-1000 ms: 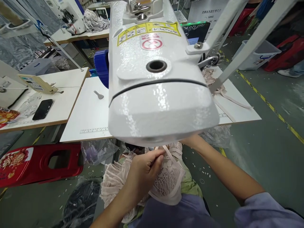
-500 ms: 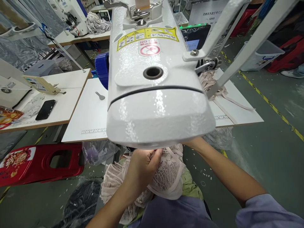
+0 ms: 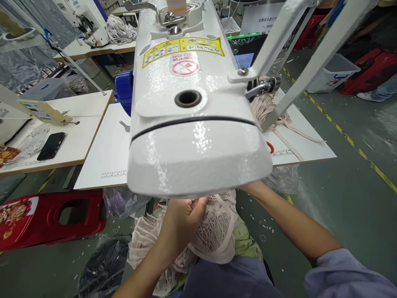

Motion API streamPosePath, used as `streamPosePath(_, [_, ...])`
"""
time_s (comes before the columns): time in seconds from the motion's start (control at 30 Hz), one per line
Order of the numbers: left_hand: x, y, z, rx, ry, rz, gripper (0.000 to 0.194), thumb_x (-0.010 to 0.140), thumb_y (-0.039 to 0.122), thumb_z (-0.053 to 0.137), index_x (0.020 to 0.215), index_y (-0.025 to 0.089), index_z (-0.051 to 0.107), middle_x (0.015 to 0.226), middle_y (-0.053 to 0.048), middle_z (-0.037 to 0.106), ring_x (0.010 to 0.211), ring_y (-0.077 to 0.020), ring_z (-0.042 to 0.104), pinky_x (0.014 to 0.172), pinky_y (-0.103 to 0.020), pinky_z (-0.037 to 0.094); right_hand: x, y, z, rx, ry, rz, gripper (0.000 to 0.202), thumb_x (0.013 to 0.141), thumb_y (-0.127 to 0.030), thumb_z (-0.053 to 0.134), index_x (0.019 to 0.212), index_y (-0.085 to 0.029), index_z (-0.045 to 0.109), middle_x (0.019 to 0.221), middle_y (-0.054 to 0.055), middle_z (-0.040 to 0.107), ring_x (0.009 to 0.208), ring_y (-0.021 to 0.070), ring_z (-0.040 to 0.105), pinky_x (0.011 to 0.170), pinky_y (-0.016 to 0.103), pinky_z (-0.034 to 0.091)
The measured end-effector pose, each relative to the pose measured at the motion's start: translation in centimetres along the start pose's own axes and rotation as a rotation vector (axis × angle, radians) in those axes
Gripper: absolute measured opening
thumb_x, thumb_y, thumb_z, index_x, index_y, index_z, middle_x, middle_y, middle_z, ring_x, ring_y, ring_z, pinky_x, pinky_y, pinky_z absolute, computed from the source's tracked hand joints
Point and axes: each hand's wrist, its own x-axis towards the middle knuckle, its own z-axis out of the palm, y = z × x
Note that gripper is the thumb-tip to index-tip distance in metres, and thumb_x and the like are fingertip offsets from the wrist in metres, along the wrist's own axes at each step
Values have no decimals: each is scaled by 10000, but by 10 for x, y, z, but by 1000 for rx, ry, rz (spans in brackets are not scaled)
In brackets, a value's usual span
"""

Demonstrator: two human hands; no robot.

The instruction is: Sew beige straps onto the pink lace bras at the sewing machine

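My left hand [image 3: 182, 219] is closed, thumb against fingers, on a pale pink lace bra [image 3: 214, 231] that hangs over my lap. Its fingertips are partly covered by the white sewing machine head [image 3: 198, 161]. My right hand [image 3: 252, 188] reaches in behind the machine head from the right; only the wrist part shows, so its fingers are hidden. More gathered pink lace pieces [image 3: 144, 238] lie on my lap, left of the cup. The needle area is out of sight behind the machine head.
Pink straps [image 3: 269, 107] lie on the white sewing table [image 3: 99, 145], with a red ring-shaped thing [image 3: 270, 147] near its right front edge. On the neighbouring table is a black phone [image 3: 51, 146]. A red stool [image 3: 49, 219] and a bagged black bin [image 3: 102, 265] stand at left.
The whole view has shifted slightly, with the machine now further left. A red ring-shaped thing now shows at the machine's right side. My left hand keeps its grip on the lace bra.
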Motion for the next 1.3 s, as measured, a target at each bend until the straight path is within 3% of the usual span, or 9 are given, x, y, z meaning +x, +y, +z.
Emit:
streamPosePath(0.1, [-1, -1, 0, 2, -10, -23, 313, 945, 372, 509, 940, 228, 787, 575, 13, 701, 477, -178, 635, 428, -248, 445, 0, 0, 1, -4, 7, -4, 181, 813, -179, 523, 633, -202, 525, 585, -14, 518, 626, 157, 473, 608, 287, 393])
streamPosePath(0.37, [1, 2, 0, 1, 28, 12, 252, 914, 312, 553, 990, 233, 779, 766, -29, 773, 745, -250, 736, 557, -269, 542, 0, 1, 3, -23, 46, -15, 155, 809, -179, 541, 656, -202, 547, 632, 0, 568, 665, 173, 515, 660, 303, 435])
streamPosePath(0.73, [0, 4, 2, 1, 68, -24, 225, 891, 285, 570, 958, 246, 782, 804, -28, 778, 803, -258, 741, 577, -275, 556, -1, -1, 0, -39, 34, 24, 158, 812, -203, 554, 660, -237, 580, 639, 10, 551, 708, 204, 549, 640, 313, 486])
streamPosePath(1.07, [0, -1, -1, 52, 36, 21, 247, 904, 321, 567, 1007, 263, 784, 815, -31, 785, 802, -284, 750, 556, -286, 569, -1, -2, -1, -55, 41, 43, 129, 814, -207, 617, 691, -248, 615, 639, 12, 556, 725, 224, 588, 638, 328, 518])
streamPosePath(1.3, [-6, 0, -4, 114, 63, 32, 241, 908, 305, 550, 954, 243, 778, 873, -38, 788, 834, -249, 748, 582, -256, 554, -4, -9, 1, 5, 107, 45, 98, 825, -194, 611, 745, -231, 655, 770, 23, 631, 832, 232, 615, 750, 354, 528])
